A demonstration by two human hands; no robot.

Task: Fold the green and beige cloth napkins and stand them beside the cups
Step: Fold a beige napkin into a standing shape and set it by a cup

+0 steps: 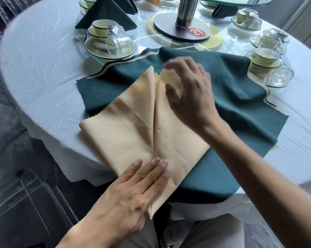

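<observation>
While the left hand (142,183) presses flat on the beige napkin (133,126) at 6 o'clock, the right hand (188,90) pinches its 12 o'clock corner over the spread green napkin (231,90). Folding is midway; next, likely crease that flap down.

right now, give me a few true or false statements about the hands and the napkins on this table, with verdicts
1. The beige napkin lies on top of the green napkin. True.
2. The left hand lifts the beige napkin off the table. False: it presses flat on the near end.
3. The right hand is at the beige napkin's far corner. True.
4. The beige napkin lies fully unfolded. False: two flaps meet along a centre line.
5. The round marker reads 12. False: it reads 21.
</observation>
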